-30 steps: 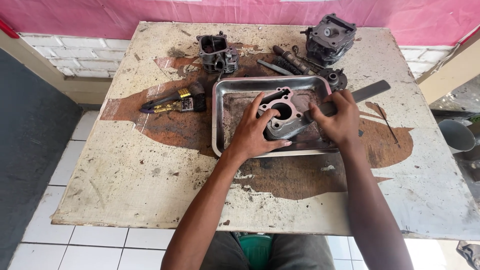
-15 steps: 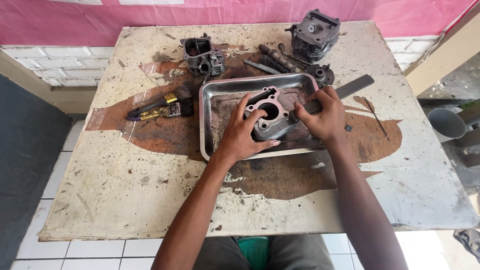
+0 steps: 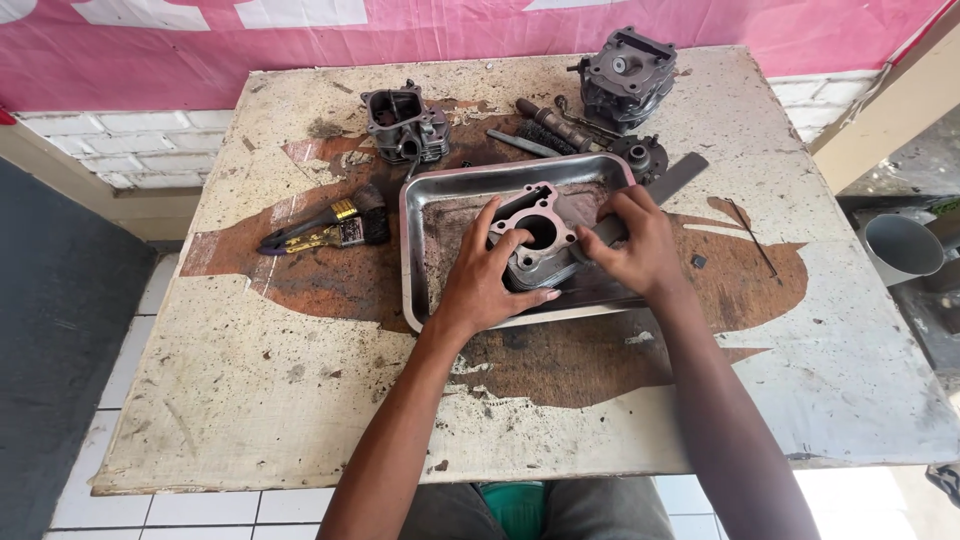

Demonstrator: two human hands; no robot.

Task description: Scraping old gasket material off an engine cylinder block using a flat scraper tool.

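View from above of a worn, stained table (image 3: 300, 400) that fills most of the frame. Just right of centre lies a shallow metal tray (image 3: 412, 250), and in it, at the middle of the frame, a grey engine cylinder (image 3: 535, 240) with its round bore facing up. The left hand (image 3: 490, 280) is closed around the cylinder's lower left side, thumb on the top face and fingers curled under the near edge. The right hand (image 3: 640, 245) grips a flat dark scraper (image 3: 672, 180), whose free end juts toward the upper right over the tray's rim while the held end lies against the cylinder's right side; the tip itself is hidden by the fingers. Left of the tray, apart from it, lies a paintbrush (image 3: 330, 228) with a yellow and black handle and dark bristles. Above the tray, at upper centre, stands a small engine casting (image 3: 403, 122); at the upper right stands a cylinder head (image 3: 625, 75). Between these two lie a bolt (image 3: 520, 144) and a wire brush (image 3: 555, 125), and a round part (image 3: 640, 155) sits just beyond the tray's upper right corner. A grey cup (image 3: 903, 248) stands off the table at the right edge.
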